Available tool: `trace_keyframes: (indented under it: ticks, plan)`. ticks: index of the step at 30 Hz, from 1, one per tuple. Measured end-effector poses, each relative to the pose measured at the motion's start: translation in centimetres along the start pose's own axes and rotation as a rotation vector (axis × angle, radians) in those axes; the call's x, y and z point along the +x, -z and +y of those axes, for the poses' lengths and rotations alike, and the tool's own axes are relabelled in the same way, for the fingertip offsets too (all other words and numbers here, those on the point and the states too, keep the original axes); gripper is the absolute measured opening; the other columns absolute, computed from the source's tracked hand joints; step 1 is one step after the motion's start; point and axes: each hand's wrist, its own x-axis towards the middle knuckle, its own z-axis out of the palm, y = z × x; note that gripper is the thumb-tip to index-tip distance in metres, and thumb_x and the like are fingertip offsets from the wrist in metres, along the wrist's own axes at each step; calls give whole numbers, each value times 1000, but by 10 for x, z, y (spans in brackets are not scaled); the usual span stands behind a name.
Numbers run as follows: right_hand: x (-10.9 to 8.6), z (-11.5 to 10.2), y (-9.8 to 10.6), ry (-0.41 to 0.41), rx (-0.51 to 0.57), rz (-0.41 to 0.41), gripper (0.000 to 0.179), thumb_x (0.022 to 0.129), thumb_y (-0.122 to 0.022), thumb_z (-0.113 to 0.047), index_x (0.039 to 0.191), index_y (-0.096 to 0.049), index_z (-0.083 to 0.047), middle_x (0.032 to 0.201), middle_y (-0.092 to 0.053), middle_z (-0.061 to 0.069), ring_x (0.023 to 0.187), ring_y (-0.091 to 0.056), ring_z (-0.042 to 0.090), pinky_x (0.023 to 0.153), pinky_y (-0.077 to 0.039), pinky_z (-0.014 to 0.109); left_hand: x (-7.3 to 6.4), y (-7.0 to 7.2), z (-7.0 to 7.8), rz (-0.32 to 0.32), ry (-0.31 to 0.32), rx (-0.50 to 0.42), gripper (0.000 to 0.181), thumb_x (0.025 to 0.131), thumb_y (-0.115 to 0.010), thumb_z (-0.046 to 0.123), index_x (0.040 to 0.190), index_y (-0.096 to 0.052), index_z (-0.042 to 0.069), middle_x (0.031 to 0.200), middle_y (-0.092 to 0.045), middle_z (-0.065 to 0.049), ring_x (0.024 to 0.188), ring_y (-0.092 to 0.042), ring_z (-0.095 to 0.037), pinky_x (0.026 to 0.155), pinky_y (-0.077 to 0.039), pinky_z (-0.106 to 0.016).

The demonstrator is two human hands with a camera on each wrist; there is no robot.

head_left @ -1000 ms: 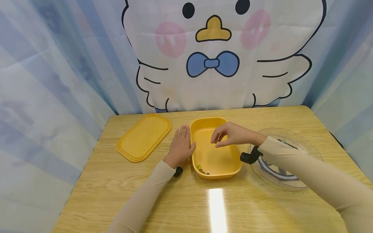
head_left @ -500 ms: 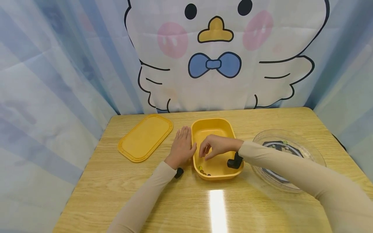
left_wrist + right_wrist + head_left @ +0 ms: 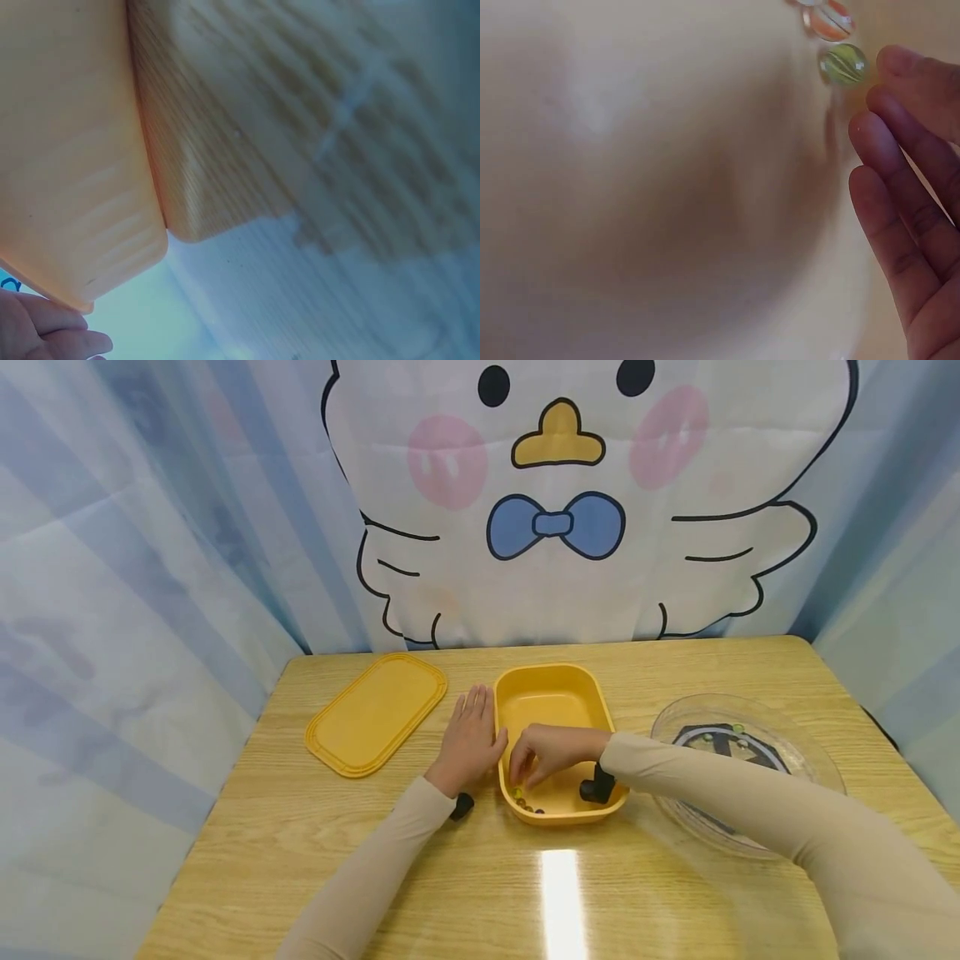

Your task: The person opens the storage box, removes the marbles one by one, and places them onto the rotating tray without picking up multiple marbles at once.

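A yellow plastic bin (image 3: 551, 706) stands mid-table. My left hand (image 3: 467, 743) lies with straight fingers along its left wall, thumb at the rim; in the left wrist view some fingertips (image 3: 71, 341) show by the bin's rim. Inside the bin my right hand (image 3: 553, 750) reaches down to the near left corner. There, the right wrist view has a yellow-green striped glass marble (image 3: 844, 64) right beside the thumb and index fingertips, with nothing seen between them. An orange-streaked marble (image 3: 831, 20) and others sit in a row along the bin's edge.
To the left lies a flat yellow lid (image 3: 375, 716) on the wooden table (image 3: 480, 893). A round clear dish (image 3: 821, 772) on the right holds a few marbles over a dark pattern, partly covered by my right sleeve. A printed curtain (image 3: 555, 593) hangs behind the table.
My right hand has moved left and down from over the bin's middle to the marbles in its near left corner. The left hand has stayed in place.
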Motion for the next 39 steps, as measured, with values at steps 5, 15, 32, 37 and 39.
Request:
trace_keyframes:
  ticks: [5, 15, 32, 37, 39]
  plan:
    - [3, 0, -4, -8, 25, -25, 14, 80, -72, -6, 93, -76, -6, 91, -74, 4, 83, -66, 4, 78, -52, 15, -1, 0, 1, 7, 4, -5, 65, 98, -41, 31, 147, -19, -5, 153, -23, -22, 145, -17, -31, 120, -12, -43]
    - [6, 2, -11, 71, -22, -55, 11, 79, -71, -3, 88, -77, -6, 88, -74, 3, 86, -65, 5, 80, -51, 15, -1, 2, 2, -9, 11, -17, 65, 99, -41, 31, 148, -18, -5, 154, -20, -20, 146, -16, -30, 120, -11, -43]
    - [6, 5, -12, 94, -90, -47, 11, 77, -74, -5, 87, -76, -9, 87, -73, 0, 81, -65, 6, 76, -51, 14, -2, 3, 3, -2, 4, -19, 64, 99, -41, 30, 148, -18, -5, 154, -22, -21, 146, -15, -30, 120, -12, -43]
    - [3, 4, -6, 80, -93, -10, 12, 76, -75, -6, 87, -76, -9, 86, -73, 0, 80, -65, 4, 76, -51, 14, -2, 4, 3, -2, 6, -17, 65, 98, -41, 30, 147, -18, -6, 154, -22, -21, 146, -16, -31, 120, -11, -43]
    - [1, 3, -2, 76, -98, 1, 12, 76, -75, -6, 88, -76, -9, 87, -73, 0, 80, -65, 4, 76, -52, 15, -2, 4, 3, 1, 6, -16, 65, 98, -41, 30, 147, -19, -6, 154, -23, -21, 145, -17, -31, 120, -12, -43]
